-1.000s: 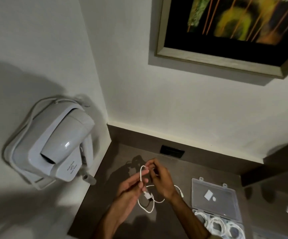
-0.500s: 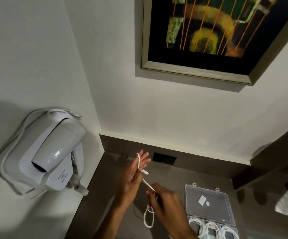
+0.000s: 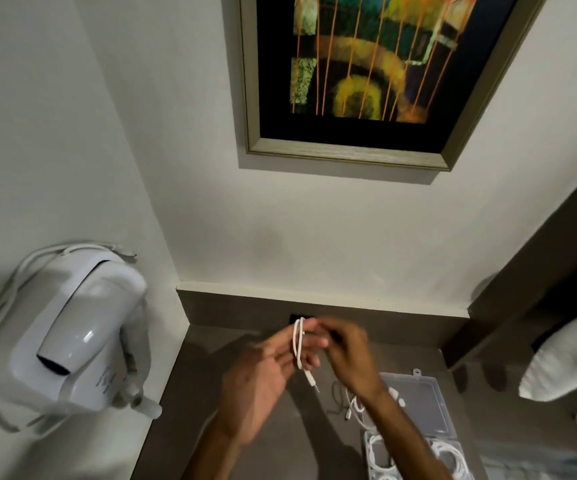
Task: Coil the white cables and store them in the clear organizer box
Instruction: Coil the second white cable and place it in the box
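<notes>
Above the brown counter, a thin white cable (image 3: 299, 342) is looped twice around the spread fingers of my left hand (image 3: 263, 372). Its plug end dangles below the fingers. My right hand (image 3: 347, 355) pinches the cable just right of the loops, and the rest of the cable trails down behind my right wrist. The clear organizer box (image 3: 429, 407) lies open at the lower right, lid flipped back. Several coiled white cables (image 3: 448, 452) rest in its compartments, partly hidden by my right forearm.
A white wall-mounted hair dryer (image 3: 72, 344) hangs on the left wall, close to the counter's left edge. A dark socket sits in the backsplash behind my hands. A white towel (image 3: 571, 358) is at the right edge. A framed picture (image 3: 366, 74) hangs above.
My right hand has risen from low on the counter up beside my left hand, adding a loop around the left fingers. The view has tilted slightly upward.
</notes>
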Tool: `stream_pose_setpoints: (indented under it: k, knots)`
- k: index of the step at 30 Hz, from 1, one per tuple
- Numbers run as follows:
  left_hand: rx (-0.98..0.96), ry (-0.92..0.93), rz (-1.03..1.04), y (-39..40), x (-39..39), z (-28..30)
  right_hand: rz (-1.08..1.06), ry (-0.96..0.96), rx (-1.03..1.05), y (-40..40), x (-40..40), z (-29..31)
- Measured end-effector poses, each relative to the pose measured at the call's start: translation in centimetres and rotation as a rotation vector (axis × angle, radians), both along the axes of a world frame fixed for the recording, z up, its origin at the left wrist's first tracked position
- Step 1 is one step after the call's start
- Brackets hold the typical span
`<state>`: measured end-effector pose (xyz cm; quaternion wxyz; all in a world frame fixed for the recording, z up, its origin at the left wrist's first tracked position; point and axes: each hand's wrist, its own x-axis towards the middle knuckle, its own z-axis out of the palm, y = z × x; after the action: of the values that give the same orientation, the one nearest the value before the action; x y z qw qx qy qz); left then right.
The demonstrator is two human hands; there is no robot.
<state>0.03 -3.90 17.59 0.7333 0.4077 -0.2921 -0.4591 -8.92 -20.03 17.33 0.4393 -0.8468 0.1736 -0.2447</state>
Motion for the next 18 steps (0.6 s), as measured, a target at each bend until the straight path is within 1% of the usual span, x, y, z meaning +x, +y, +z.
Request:
stream_pose_setpoints:
  k: [2, 4, 5, 6, 7, 8, 9, 12, 13, 14, 17, 18]
  knots:
    - [-0.023, 0.061, 0.026, 0.1, 0.2, 0.6, 0.021, 0.140, 0.087, 3.4, -1.1, -2.0]
    - [0.076, 0.001, 0.162, 0.0, 0.4, 1.5, 0.083, 0.270, 0.082, 6.2, -2.5, -2.6]
    - [0.168, -0.090, 0.265, -0.2, 0.6, 2.1, 0.116, 0.300, 0.026, 7.0, -3.1, -2.4]
    - [0.291, -0.219, 0.373, -0.5, 0.9, 2.5, 0.128, 0.328, -0.057, 7.5, -3.5, -2.0]
    - [0.394, -0.336, 0.420, -0.7, 1.1, 2.7, 0.106, 0.332, -0.140, 7.6, -3.8, -1.2]
    - [0.457, -0.426, 0.410, -0.8, 1.1, 2.7, 0.061, 0.306, -0.223, 7.3, -3.9, -0.2]
    - [0.433, -0.466, 0.341, -0.4, 0.8, 2.6, 0.012, 0.261, -0.298, 6.4, -3.8, 1.0]
    - [0.358, -0.293, 0.140, 0.0, -0.7, 3.7, -0.082, 0.104, -0.499, 2.1, -2.6, 4.5]
    - [0.305, -0.262, 0.095, -0.1, -1.0, 3.8, -0.095, 0.067, -0.505, 0.6, -1.9, 5.1]
    - [0.249, -0.218, 0.066, -0.4, -1.4, 3.7, -0.094, 0.050, -0.436, -0.6, -1.1, 5.4]
    - [0.075, -0.054, -0.025, 0.0, -1.1, 2.4, -0.057, 0.005, 0.008, -1.8, 0.4, 3.9]
    - [0.053, 0.004, -0.042, 0.1, -0.7, 2.0, -0.041, 0.012, 0.080, -1.3, 0.4, 2.8]
